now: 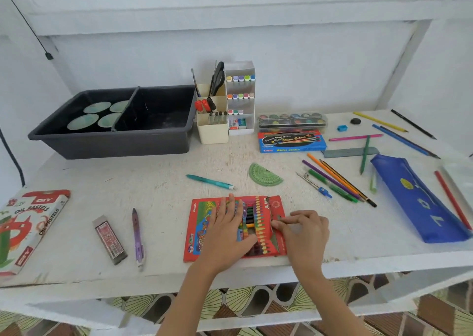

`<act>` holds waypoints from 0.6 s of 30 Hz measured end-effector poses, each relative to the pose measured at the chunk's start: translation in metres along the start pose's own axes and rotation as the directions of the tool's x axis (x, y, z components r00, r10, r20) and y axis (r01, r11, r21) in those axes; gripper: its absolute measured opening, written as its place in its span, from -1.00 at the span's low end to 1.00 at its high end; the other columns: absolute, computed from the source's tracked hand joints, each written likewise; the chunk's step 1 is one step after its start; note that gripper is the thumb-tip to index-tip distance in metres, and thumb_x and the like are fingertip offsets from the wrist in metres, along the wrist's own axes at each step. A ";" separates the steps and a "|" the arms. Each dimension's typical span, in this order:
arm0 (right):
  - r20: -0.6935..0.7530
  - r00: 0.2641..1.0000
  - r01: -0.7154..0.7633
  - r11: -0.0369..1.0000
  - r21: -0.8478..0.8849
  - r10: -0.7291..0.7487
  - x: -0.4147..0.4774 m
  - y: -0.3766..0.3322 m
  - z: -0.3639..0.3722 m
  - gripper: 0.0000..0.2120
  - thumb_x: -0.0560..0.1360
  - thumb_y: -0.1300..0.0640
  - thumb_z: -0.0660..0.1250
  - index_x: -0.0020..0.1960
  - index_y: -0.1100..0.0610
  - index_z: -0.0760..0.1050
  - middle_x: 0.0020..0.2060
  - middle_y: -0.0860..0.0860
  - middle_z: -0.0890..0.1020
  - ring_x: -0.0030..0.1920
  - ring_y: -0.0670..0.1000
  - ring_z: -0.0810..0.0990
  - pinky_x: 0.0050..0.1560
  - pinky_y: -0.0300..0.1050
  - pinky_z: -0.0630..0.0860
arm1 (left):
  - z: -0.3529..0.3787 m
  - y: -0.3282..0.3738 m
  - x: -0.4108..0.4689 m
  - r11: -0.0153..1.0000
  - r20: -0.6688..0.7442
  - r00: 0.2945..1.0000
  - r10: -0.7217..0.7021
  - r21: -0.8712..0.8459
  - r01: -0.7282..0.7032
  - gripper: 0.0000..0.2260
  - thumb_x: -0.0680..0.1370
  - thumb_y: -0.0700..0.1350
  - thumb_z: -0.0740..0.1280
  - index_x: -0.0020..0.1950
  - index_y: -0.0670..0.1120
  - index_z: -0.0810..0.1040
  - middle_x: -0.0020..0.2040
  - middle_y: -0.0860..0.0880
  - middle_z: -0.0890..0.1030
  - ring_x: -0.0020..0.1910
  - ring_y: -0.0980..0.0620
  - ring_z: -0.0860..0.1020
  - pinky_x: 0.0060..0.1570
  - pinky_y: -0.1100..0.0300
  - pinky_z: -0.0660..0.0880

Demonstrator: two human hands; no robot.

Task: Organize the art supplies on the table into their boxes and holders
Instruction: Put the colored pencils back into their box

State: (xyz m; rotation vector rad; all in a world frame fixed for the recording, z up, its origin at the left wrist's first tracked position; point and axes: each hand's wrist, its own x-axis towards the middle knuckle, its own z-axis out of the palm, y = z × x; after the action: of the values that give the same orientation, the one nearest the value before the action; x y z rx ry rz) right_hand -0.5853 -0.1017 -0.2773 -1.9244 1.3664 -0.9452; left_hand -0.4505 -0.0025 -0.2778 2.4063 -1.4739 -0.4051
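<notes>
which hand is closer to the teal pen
Left. The left hand lies flat on the crayon box, fingertips just short of the teal pen; the right hand is farther right, fingers curled at the box's right edge.

Seen on my remote feed: the red crayon box (202,223) lay flat and open at the front edge of the bench (158,195), its crayons (256,215) in a row. The left hand (227,233) pressed flat across it and the right hand (304,233) pinched at its right flap. Loose coloured pencils (337,178) lay scattered to the right, with a compass (314,184) among them and a blue pencil case (414,200) beyond. A green protractor (265,175) and a teal pen (210,181) lay behind the box, and a purple pen (137,236) to its left. The oil pastels box (23,228) sat at far left. The cream holder (212,131) stood upright at the back.
</notes>
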 end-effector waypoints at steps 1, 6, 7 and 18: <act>-0.015 1.000 0.006 1.000 -0.021 -0.006 -0.002 0.000 0.003 -0.85 0.25 0.05 0.57 -0.32 0.03 0.61 -0.17 -0.12 0.52 -0.01 -0.07 0.32 0.03 -0.06 0.35 | 0.002 0.000 0.000 1.000 -0.004 1.000 -0.001 0.010 0.001 -0.22 0.42 0.32 -0.07 0.54 0.03 -0.25 0.51 0.02 -0.34 0.46 0.07 -0.40 0.46 0.06 -0.33; -0.047 0.998 0.047 0.997 -0.058 -0.050 -0.013 0.002 0.011 -0.85 0.46 0.03 0.41 -0.12 0.11 0.67 0.06 -0.01 0.61 0.14 0.05 0.38 0.08 -0.09 0.26 | 0.009 -0.003 0.001 1.000 -0.039 0.999 0.001 0.016 0.000 -0.18 0.35 0.38 -0.21 0.54 0.05 -0.25 0.52 0.04 -0.32 0.46 0.09 -0.40 0.47 0.03 -0.29; -0.031 0.998 0.057 0.998 -0.042 -0.058 -0.017 0.000 0.012 -0.76 0.53 -0.02 0.30 -0.04 0.11 0.66 0.12 -0.01 0.60 0.17 0.04 0.37 0.09 -0.11 0.22 | 0.010 -0.003 0.001 1.000 -0.045 0.999 -0.001 0.015 0.002 -0.19 0.36 0.38 -0.21 0.54 0.05 -0.25 0.53 0.04 -0.31 0.46 0.09 -0.40 0.48 0.03 -0.28; 0.109 0.989 0.098 0.995 0.001 -0.097 -0.031 -0.009 0.007 -0.51 0.53 -0.16 -0.03 0.12 0.02 0.59 0.37 -0.11 0.38 0.28 -0.14 0.17 0.29 -0.01 0.14 | 0.010 -0.004 -0.002 1.000 -0.084 0.996 0.007 0.012 -0.006 -0.23 0.39 0.37 -0.21 0.53 0.07 -0.26 0.52 0.08 -0.33 0.45 0.14 -0.41 0.47 0.08 -0.32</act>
State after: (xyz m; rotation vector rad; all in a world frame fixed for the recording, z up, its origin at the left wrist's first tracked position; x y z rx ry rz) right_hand -0.5814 -0.0690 -0.2812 -2.0310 1.2226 -0.8693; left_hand -0.4522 0.0001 -0.2883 2.3960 -1.4512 -0.2907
